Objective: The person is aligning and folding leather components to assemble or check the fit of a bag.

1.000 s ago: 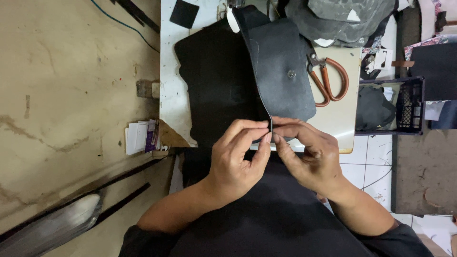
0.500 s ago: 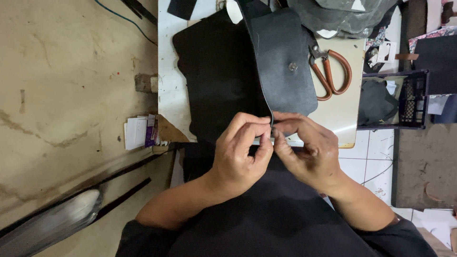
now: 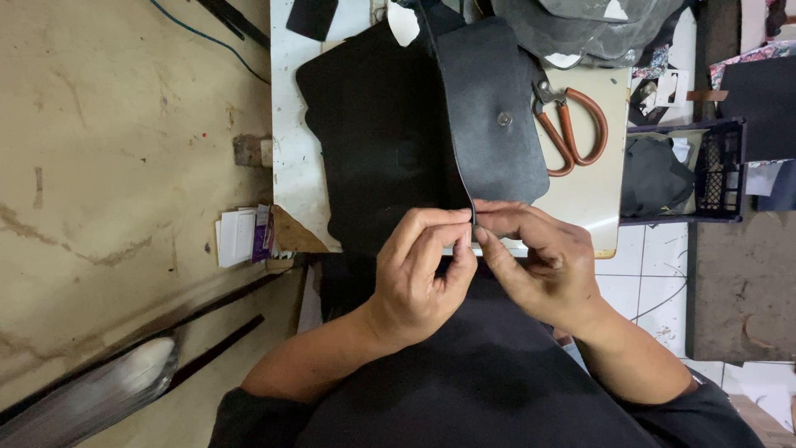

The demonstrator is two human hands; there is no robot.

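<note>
Both hands (image 3: 477, 265) pinch smooth black leather flap (image 3: 489, 108) with metal snap (image 3: 503, 119).

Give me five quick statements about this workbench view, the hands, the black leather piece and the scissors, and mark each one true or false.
1. Both the left hand and the right hand pinch the near edge of the black leather piece. True.
2. The scissors have blue handles. False: the handles are brown-orange.
3. The scissors lie on the white table to the right of the leather piece. True.
4. A metal snap shows on the leather flap. True.
5. The right hand is holding the scissors. False: the scissors lie untouched, apart from both hands.
</note>
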